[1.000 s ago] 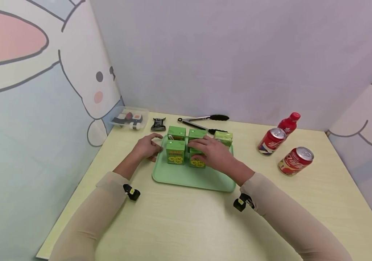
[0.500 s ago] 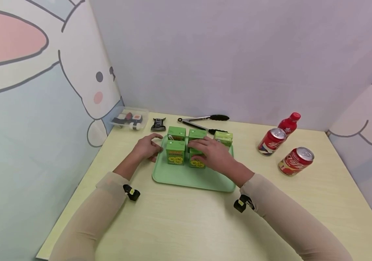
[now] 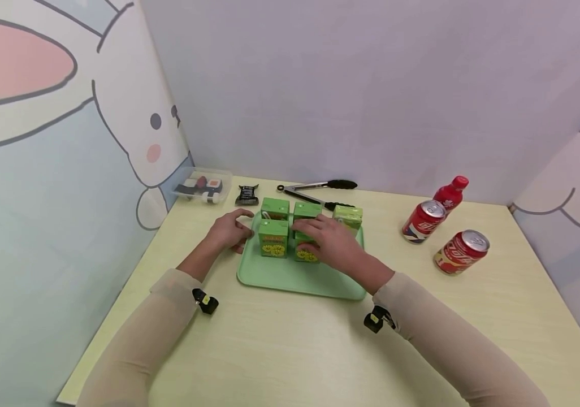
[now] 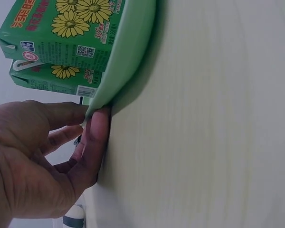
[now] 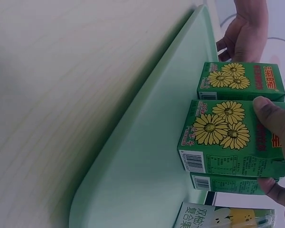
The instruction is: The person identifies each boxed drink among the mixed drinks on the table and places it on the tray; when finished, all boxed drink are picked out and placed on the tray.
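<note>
A pale green tray (image 3: 290, 278) lies on the table with several green juice cartons standing on it. My left hand (image 3: 227, 229) pinches the tray's left rim, thumb above and fingers beneath, as the left wrist view shows. With thumb and fingers my right hand (image 3: 334, 240) grips the front carton (image 5: 221, 135) with yellow flowers, upright on the tray. Left of it stands a matching carton (image 3: 273, 240). Two more of these, a rear left carton (image 3: 275, 207) and a rear middle carton (image 3: 307, 210), stand behind. A lighter green carton (image 3: 348, 217) stands at back right, partly hidden by my right hand.
Behind the tray lie black-tipped tongs (image 3: 315, 192) and a small black packet (image 3: 247, 194). A clear plastic box (image 3: 202, 184) with small items sits at back left. To the right stand a red can (image 3: 424, 221), another red can (image 3: 461, 252) and a red bottle (image 3: 451, 193).
</note>
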Motion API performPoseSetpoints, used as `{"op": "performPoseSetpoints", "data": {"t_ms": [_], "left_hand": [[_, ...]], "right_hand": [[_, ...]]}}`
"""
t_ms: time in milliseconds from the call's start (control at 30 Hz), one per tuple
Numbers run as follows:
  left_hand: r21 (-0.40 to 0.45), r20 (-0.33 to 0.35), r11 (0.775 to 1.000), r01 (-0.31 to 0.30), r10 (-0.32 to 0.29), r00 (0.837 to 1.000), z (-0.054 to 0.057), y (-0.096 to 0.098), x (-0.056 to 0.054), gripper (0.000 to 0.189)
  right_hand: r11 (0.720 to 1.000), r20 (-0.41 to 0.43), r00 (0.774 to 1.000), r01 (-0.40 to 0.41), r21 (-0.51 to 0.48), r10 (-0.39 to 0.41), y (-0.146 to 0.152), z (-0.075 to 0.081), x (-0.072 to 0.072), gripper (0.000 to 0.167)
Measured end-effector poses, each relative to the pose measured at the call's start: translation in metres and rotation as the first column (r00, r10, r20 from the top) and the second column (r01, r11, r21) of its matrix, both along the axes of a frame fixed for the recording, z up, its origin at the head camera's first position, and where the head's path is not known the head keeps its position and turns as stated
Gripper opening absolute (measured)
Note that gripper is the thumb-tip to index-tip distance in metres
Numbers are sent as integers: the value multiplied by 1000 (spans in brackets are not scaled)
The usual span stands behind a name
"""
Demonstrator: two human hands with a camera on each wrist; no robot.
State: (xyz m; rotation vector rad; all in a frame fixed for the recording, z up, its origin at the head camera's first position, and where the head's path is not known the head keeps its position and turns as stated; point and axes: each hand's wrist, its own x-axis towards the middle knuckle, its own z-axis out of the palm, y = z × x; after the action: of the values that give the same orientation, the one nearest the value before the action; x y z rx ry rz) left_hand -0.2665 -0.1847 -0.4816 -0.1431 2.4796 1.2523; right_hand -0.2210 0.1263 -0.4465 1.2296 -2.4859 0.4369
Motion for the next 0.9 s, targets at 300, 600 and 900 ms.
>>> {"op": "performPoseSetpoints", "data": {"t_ms": [300, 600, 900], "left_hand": [[25, 4, 1000, 7, -7, 1000, 0, -2, 2, 58], [-159, -61, 984, 78, -88, 994, 5, 0, 4, 58], [-212, -68, 971, 108, -125, 990, 8, -1, 9, 53]], "right_hand": [[1000, -3, 1000, 5, -1, -5, -1, -1, 1, 52], [1000, -47, 999, 8, 22, -7, -2, -1, 1, 50], [1000, -43, 999, 12, 9, -11, -2, -1, 2, 46]]}}
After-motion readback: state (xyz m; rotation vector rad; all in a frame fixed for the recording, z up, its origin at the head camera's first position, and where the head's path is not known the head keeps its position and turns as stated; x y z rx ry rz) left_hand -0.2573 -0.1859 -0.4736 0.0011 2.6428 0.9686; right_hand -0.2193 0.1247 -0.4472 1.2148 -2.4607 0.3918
